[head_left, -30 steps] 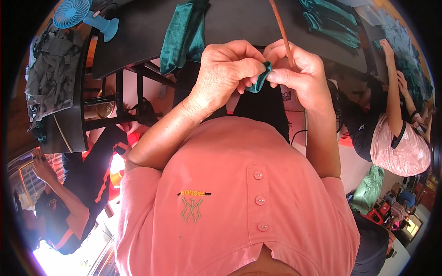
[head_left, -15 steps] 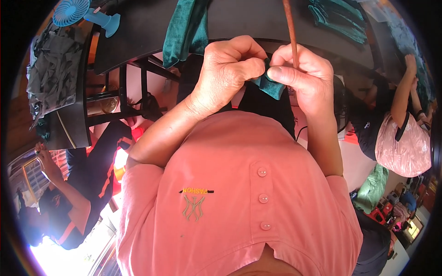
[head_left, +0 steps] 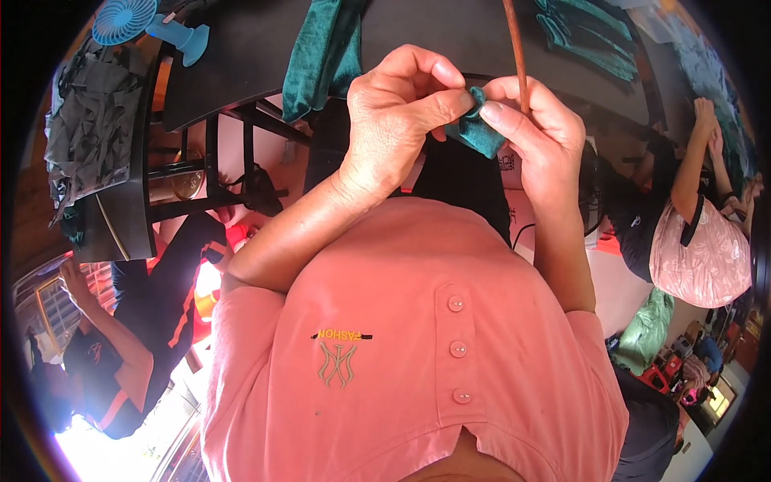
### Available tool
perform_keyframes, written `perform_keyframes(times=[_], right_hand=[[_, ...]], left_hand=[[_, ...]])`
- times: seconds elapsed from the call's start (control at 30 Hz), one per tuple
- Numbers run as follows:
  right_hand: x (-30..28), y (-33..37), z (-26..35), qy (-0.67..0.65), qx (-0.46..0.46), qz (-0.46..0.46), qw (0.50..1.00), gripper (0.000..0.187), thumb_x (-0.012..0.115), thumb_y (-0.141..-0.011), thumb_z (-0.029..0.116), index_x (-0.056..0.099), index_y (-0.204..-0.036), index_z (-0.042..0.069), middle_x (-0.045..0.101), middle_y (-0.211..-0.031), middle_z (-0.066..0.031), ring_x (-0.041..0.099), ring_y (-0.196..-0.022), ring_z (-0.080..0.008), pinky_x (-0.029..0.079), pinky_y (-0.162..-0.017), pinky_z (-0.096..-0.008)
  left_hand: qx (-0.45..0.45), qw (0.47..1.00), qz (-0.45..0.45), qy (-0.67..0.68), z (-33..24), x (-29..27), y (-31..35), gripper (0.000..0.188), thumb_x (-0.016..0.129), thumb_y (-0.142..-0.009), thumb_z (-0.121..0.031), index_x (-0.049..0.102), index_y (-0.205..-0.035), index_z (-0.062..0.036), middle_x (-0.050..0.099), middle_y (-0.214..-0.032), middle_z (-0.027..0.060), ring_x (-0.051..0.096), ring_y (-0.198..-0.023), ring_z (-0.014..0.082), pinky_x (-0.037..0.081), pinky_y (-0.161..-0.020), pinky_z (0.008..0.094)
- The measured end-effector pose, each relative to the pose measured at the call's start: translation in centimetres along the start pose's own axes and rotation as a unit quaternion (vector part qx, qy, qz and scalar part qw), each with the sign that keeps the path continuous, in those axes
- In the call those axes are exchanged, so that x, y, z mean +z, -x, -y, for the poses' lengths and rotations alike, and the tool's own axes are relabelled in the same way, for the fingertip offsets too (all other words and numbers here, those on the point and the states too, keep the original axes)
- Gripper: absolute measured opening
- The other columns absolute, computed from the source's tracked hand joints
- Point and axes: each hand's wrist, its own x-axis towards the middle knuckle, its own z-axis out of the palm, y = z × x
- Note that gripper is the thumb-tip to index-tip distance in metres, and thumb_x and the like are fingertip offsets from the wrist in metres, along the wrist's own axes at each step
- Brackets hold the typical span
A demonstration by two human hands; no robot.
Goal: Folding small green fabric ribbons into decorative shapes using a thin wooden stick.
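Observation:
My left hand (head_left: 397,112) and my right hand (head_left: 536,132) meet in front of my chest, both pinching a small piece of teal cloth (head_left: 480,130) between thumbs and fingers. A thin brown stick (head_left: 516,50) rises from my right hand's grip toward the black table (head_left: 241,56). A longer strip of teal fabric (head_left: 321,56) hangs over the table edge just left of my left hand.
More teal pieces (head_left: 590,36) lie on the table at the upper right. A blue handheld fan (head_left: 136,22) and a heap of grey fabric (head_left: 88,128) sit at the upper left. One person (head_left: 120,353) works at the lower left, another person (head_left: 683,217) at the right.
Both hands have come closer together and lower in view, keeping hold of the teal cloth; the stick now stands more upright in my right hand.

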Motion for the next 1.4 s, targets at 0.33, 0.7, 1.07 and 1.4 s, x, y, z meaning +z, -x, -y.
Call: perform_keyframes(times=[0.33,0.7,1.07,1.4], right_hand=[[0.0,-0.4,-0.5,0.047,-0.12,-0.032,0.991,0.008,0.066,-0.086,0.007,0.063,-0.087,-0.001,0.056,-0.071,0.0018,0.047,-0.065,-0.0037,0.036,-0.059,-0.0186],[-0.1,-0.1,-0.6,0.063,-0.14,-0.036,0.988,0.004,0.067,-0.083,0.0,0.063,-0.085,-0.002,0.057,-0.073,0.0001,0.048,-0.067,-0.0051,0.038,-0.061,-0.0202],[0.0,0.0,-0.8,-0.021,-0.061,-0.036,0.997,0.006,0.067,-0.084,0.001,0.063,-0.088,-0.001,0.06,-0.079,0.0006,0.051,-0.072,-0.0049,0.041,-0.067,-0.019],[-1.0,0.3,-1.5,-0.011,-0.061,-0.022,0.998,0.007,0.068,-0.084,0.002,0.063,-0.088,0.0,0.06,-0.079,0.0015,0.051,-0.073,-0.0047,0.041,-0.066,-0.0191]], left_hand=[[0.039,0.998,0.032,-0.031,-0.1,-0.4,0.1,0.009,0.061,-0.084,0.006,0.066,-0.091,0.0024,0.064,-0.086,0.0062,0.059,-0.072,0.0113,0.048,-0.061,0.023],[-0.022,0.995,0.002,-0.098,-0.5,0.2,-0.1,0.005,0.069,-0.083,-0.002,0.068,-0.086,0.0018,0.065,-0.078,0.0039,0.058,-0.068,0.0086,0.046,-0.058,0.0214],[-0.036,0.996,0.004,-0.076,0.0,0.4,-0.3,0.007,0.068,-0.083,-0.004,0.067,-0.085,0.0021,0.064,-0.074,0.0039,0.056,-0.061,0.0075,0.045,-0.055,0.0199],[0.01,0.982,0.045,-0.181,0.1,0.7,-0.6,0.007,0.064,-0.082,-0.005,0.064,-0.085,0.0011,0.06,-0.07,0.0008,0.051,-0.058,0.0049,0.041,-0.053,0.0194]])
